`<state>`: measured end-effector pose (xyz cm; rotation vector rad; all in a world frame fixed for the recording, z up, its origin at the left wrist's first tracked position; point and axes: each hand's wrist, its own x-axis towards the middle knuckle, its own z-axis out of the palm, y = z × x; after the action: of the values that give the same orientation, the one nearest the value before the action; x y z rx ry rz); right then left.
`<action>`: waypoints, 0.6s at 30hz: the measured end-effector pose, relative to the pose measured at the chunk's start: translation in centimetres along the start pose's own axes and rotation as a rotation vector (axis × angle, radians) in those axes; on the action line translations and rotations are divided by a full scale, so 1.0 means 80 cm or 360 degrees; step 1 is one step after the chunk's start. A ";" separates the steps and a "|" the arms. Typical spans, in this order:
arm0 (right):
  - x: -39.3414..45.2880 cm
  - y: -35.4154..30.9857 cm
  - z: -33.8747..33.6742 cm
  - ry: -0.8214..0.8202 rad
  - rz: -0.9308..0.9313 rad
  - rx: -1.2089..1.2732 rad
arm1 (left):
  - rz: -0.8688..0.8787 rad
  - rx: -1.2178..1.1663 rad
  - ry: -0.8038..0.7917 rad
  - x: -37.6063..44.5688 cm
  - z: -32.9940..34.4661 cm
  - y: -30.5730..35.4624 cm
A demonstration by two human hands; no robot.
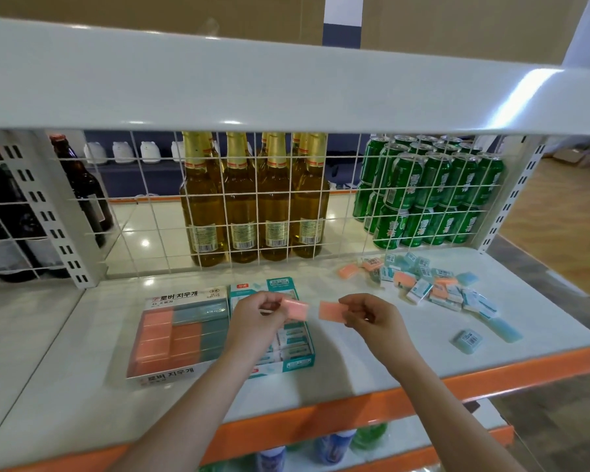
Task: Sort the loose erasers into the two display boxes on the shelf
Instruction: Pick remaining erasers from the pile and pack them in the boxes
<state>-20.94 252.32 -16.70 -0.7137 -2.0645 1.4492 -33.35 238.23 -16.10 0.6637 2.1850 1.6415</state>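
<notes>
My left hand (258, 318) pinches a pink eraser (297, 309) above the teal display box (298, 364), which holds white-sleeved erasers. A little to the right, my right hand (372, 318) pinches a second pink eraser (331, 311) over the bare shelf. Left of the teal box, the white display box (188, 298) holds pink and grey-green erasers in rows. A pile of loose erasers (433, 284), pink, blue and white-sleeved, lies at the shelf's back right. Two blue ones, a wrapped eraser (468, 340) and a bare eraser (506, 330), lie apart near the front right.
A white wire grid (171, 212) closes the back of the shelf, with yellow bottles (252, 199) and green cans (430, 192) behind it. An upper shelf board (286, 86) hangs overhead. The orange front edge (321, 417) borders the shelf.
</notes>
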 end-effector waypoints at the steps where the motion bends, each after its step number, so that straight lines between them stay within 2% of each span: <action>1: 0.001 -0.002 0.004 -0.0007 -0.0002 -0.0001 | 0.0017 0.0038 0.0024 -0.001 -0.006 -0.001; 11: 0.018 -0.016 0.066 -0.0201 -0.0025 -0.0012 | 0.0001 0.0166 0.0305 -0.006 -0.080 -0.010; 15: 0.021 -0.021 0.089 -0.0280 -0.0016 -0.0151 | -0.0051 0.0109 0.0406 -0.006 -0.114 -0.020; 18: 0.023 -0.027 0.104 -0.0341 -0.0059 -0.0103 | -0.0089 0.0082 0.0448 -0.006 -0.134 -0.032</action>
<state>-28.11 247.31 -16.93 -0.5626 -2.2828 1.5004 -38.98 228.77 -15.54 0.3999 2.4223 1.7452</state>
